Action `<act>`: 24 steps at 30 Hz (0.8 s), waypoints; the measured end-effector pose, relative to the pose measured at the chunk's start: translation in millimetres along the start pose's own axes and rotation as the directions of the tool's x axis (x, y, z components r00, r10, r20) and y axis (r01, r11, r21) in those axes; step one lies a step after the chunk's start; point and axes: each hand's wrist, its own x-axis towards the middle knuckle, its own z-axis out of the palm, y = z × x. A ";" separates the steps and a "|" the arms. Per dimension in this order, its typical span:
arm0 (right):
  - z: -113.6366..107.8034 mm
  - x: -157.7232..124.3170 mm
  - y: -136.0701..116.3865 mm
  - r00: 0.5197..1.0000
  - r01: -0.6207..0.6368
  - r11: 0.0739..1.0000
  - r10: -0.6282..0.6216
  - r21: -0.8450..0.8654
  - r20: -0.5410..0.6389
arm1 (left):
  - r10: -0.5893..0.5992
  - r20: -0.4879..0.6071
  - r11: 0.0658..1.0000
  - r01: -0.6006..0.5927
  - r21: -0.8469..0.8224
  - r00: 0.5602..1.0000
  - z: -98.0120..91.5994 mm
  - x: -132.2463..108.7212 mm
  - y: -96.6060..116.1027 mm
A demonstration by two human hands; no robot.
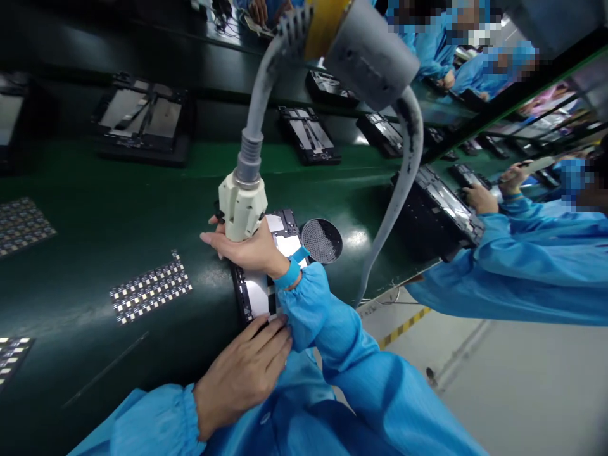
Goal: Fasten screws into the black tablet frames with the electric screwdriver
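Observation:
My right hand [254, 250] is wrapped round a cream-coloured electric screwdriver [243, 206], with a thick grey cable rising from its top. It is held above an opened tablet [256, 294], whose silver inner plates and black frame show. My hand and wrist cover part of the tablet and hide the tool's tip. My left hand [247, 370] lies with fingers stretched flat on the tablet's near edge. Just right of the tablet sits a round perforated dish [323, 240].
Sheets of small parts [151, 288] lie on the green bench [204, 190] to the left. Several opened tablets [142, 117] in black holders line the far side. A looped cable [396, 183] hangs at right, beside a black stack [437, 209] and a co-worker's hands [482, 197].

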 end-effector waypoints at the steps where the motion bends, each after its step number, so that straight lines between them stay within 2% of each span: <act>1: -0.5 0.7 -0.3 1.000 0.010 1.000 -0.010 0.000 -0.004 | 0.014 0.014 1.000 -0.015 0.027 1.000 2.3 -1.3 -1.0; 6: -13.9 1.3 -23.4 0.993 0.077 0.996 -0.071 0.052 -0.095 | 0.019 0.035 0.988 -0.025 0.154 0.999 12.8 -5.9 -5.1; 9: -34.4 -5.1 -43.7 0.980 0.158 0.966 -0.128 0.204 -0.153 | 0.008 0.012 0.982 -0.010 0.191 1.000 20.6 -0.2 -23.6; 11: -49.3 -13.1 -47.4 0.983 0.159 0.937 -0.123 0.310 -0.134 | -0.001 -0.018 0.982 0.004 0.189 1.000 23.7 11.3 -54.8; 13: -60.9 -22.0 -39.8 0.997 0.077 0.926 -0.063 0.370 -0.050 | -0.052 -0.008 0.988 0.053 0.143 0.999 22.9 30.3 -100.6; 16: -67.0 -31.9 -15.0 0.988 -0.135 0.929 0.099 0.344 0.120 | -0.256 0.064 0.961 0.246 0.126 0.965 16.5 69.9 -178.9; 19: -61.1 -35.4 7.6 0.962 -0.235 0.932 0.182 0.276 0.204 | -0.406 0.018 0.890 0.391 0.233 0.914 9.5 111.6 -239.2; 21: -55.4 -35.8 15.4 0.965 -0.226 0.941 0.181 0.253 0.190 | -0.461 -0.006 0.849 0.442 0.290 0.888 4.2 133.1 -261.1; 24: -50.4 -36.6 18.3 0.979 -0.175 0.962 0.148 0.210 0.138 | -0.543 0.023 0.789 0.500 0.355 0.840 -11.0 148.1 -270.2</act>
